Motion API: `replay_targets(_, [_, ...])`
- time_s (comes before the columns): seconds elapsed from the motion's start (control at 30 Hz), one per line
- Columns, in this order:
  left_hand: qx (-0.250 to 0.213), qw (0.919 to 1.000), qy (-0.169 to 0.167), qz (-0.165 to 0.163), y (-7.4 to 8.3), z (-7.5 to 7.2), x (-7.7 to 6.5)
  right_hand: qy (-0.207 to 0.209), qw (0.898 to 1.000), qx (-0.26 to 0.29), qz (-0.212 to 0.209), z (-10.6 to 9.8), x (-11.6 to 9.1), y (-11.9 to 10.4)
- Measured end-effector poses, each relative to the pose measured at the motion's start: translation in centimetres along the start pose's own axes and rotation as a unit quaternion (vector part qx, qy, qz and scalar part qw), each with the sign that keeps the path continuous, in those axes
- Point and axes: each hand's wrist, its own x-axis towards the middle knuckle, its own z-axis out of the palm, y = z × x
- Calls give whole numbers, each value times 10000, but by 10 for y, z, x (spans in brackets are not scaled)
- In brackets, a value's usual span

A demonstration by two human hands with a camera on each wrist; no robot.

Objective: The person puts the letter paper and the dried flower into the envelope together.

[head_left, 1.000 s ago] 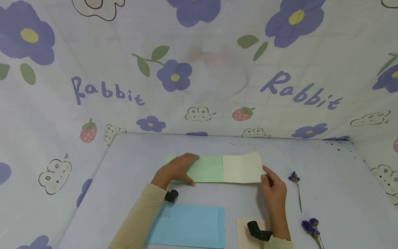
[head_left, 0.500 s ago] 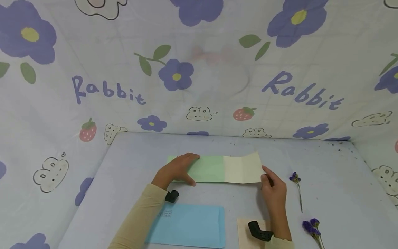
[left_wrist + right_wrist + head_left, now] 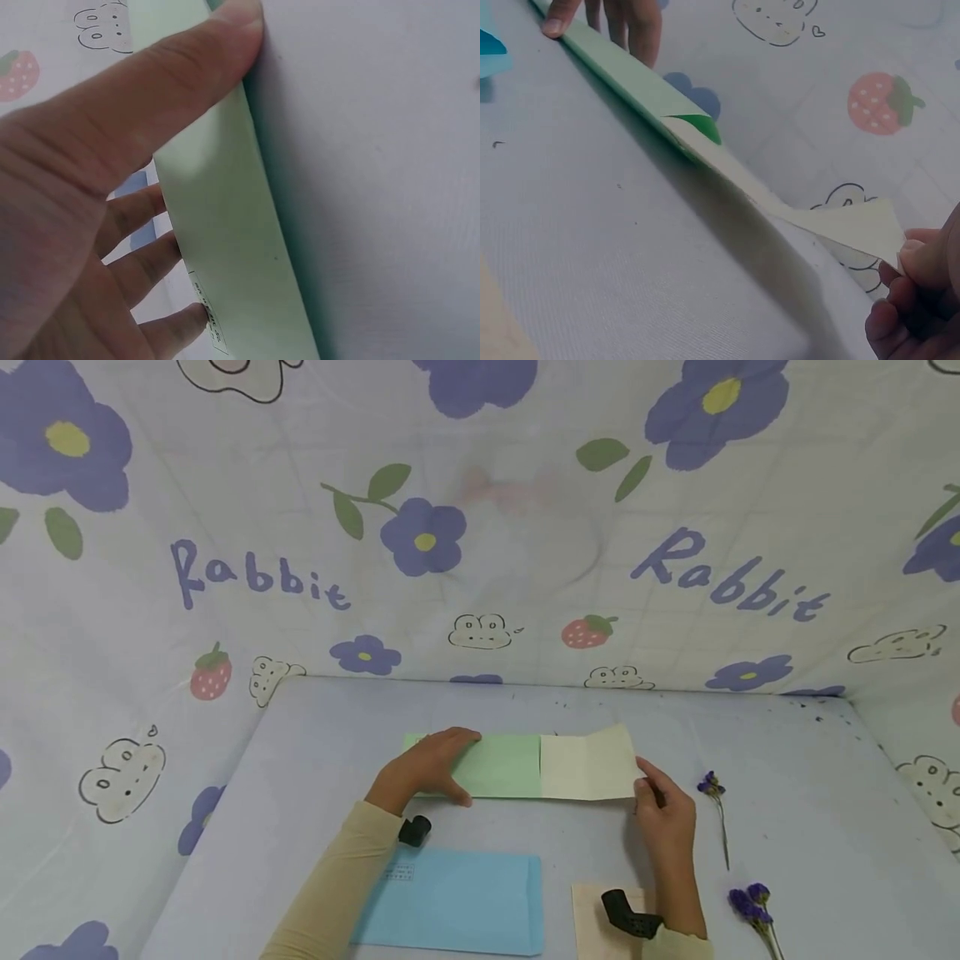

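One blue envelope [image 3: 457,902] is lying nearest, at 6 o'clock from the green envelope [image 3: 502,767]; beige paper [image 3: 587,906] is lying at 5, partly behind a black wrist mount [image 3: 628,918]. Purple sprig [image 3: 752,906] is lying at 4, thinner sprig [image 3: 711,785] just past 3. Right hand [image 3: 666,818], at 3, is pinching the outer end of a cream sheet [image 3: 566,767] between thumb and index finger; sheet is sticking out of the green envelope's mouth and bending upward toward that hand. Green envelope is sitting mid-table; left hand [image 3: 423,768] is gripping its 9 o'clock end, thumb on near edge, fingers along far edge. Good handling is probably calling for a light, steady left hold so the pocket isn't squeezing the sheet, a level sheet running square along the 9-to-3 line, and a soft pinch so the bend isn't becoming a crease. Patterned cloth [image 3: 525,577] is hanging farthest, at 12.
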Motion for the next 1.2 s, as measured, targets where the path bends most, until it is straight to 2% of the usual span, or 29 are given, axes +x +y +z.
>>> replay_targets(0.37, [62,9998,-158,-74,9,-9,-4,-61,9995,247,-212,7,1,-4])
replay_targets(0.63, [71,9996,-220,-132,8,-5,-6,-442,9983,368,-118,17,-5,-3])
replay_targets(0.97, [141,9997,-198,-81,6,-3,-1,-662,9978,64,25,25,-7,-2])
replay_targets(1.2, [218,9994,-228,-137,5,-2,0,-874,9954,-361,-173,28,-6,1])
